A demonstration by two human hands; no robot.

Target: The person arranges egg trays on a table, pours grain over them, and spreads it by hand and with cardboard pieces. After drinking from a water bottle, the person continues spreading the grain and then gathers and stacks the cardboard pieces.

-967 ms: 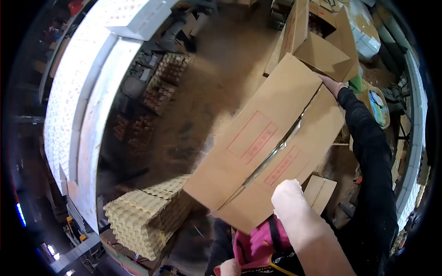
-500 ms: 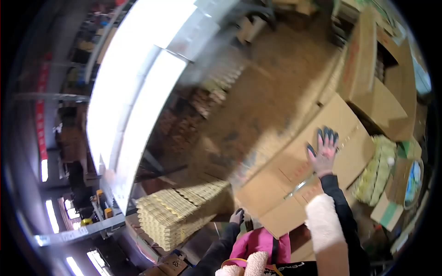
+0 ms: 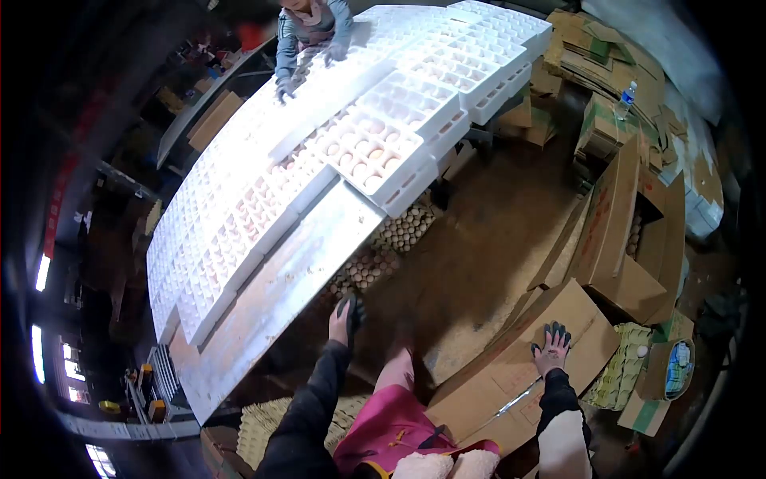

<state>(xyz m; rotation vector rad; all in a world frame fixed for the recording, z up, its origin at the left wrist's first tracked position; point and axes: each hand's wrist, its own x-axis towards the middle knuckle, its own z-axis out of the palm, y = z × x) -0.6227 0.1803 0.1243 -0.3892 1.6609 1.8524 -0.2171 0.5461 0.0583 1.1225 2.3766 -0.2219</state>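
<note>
My right hand, in a glove with dark fingertips, lies flat with spread fingers on a closed cardboard box. Clear tape runs along the top of that box. My left hand, gloved the same way, hangs in the air beside the table edge, its fingers loosely extended and holding nothing. Beyond it, partly under the table, are trays of eggs low down. White compartment trays, some with eggs in them, cover the table.
Pulp egg trays are stacked at lower left; more egg trays lie right of the box. An open carton stands beyond it. A co-worker leans over the far side. A bottle stands on cardboard at the back right.
My view has swung so that the table of white trays and a co-worker now show. My left hand has risen forward from beside the pulp trays; my right stays flat on the box.
</note>
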